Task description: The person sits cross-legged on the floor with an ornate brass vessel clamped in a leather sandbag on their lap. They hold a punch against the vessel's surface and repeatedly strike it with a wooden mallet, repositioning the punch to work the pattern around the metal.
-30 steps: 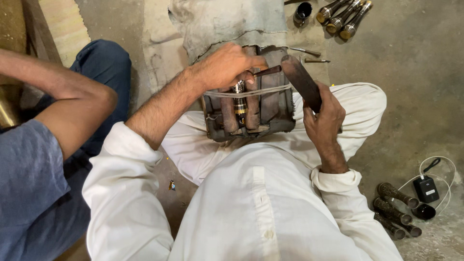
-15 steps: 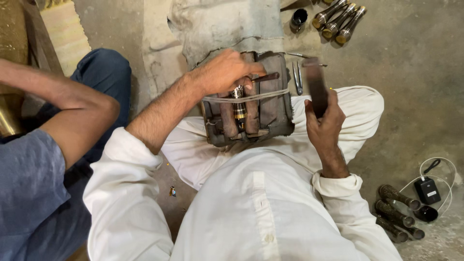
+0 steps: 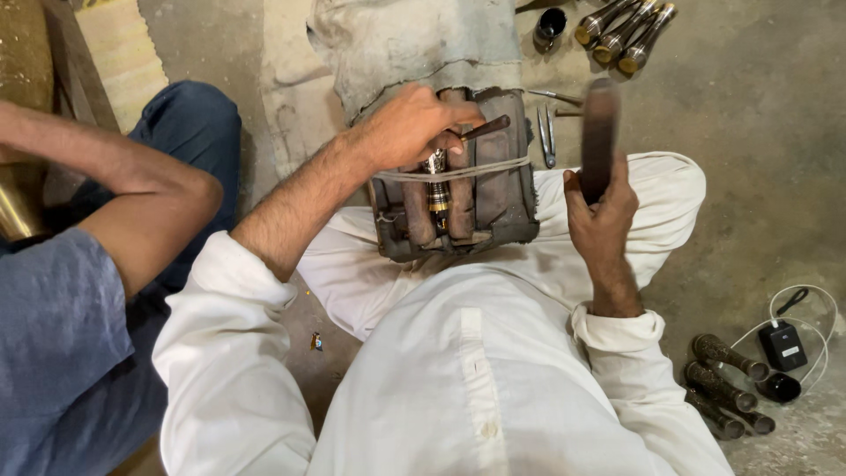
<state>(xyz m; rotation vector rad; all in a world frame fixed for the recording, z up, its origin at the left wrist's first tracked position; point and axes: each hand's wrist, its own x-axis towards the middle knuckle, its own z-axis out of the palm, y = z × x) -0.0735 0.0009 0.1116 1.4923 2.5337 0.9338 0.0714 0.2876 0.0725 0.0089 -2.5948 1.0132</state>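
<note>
We saw our left hand (image 3: pixel 410 128) closed around a thin punch (image 3: pixel 483 129), its tip set against the small brass piece (image 3: pixel 437 187) that lay lashed with cord (image 3: pixel 458 169) in the wooden block (image 3: pixel 454 181) across our lap. Our right hand (image 3: pixel 601 207) was clamped on the flat dark mallet (image 3: pixel 598 132), raised upright beside the block and well clear of the punch. We judged that the chief risk was a blow landing off the punch head and onto the left knuckles, since the fingers were wrapped close to its top end; a slanted strike might also have made the tip skid across the brass and scar the pattern, or jolted the piece loose under the cord. The block rested only on our thighs, so a hard hit could have rocked it. The tweezers (image 3: pixel 546 134) lay just past the block on the floor, and could have been scattered if the block had shifted. Against the picture a second earlier, the mallet had swung from lying slanted over the block's right edge to standing nearly upright and higher, while the left hand had stayed on the punch at the same place. The mallet's face was blurred, so we could not quite tell its material. A co-worker's arm (image 3: pixel 132 194) remained at the left, apart from our work.
</note>
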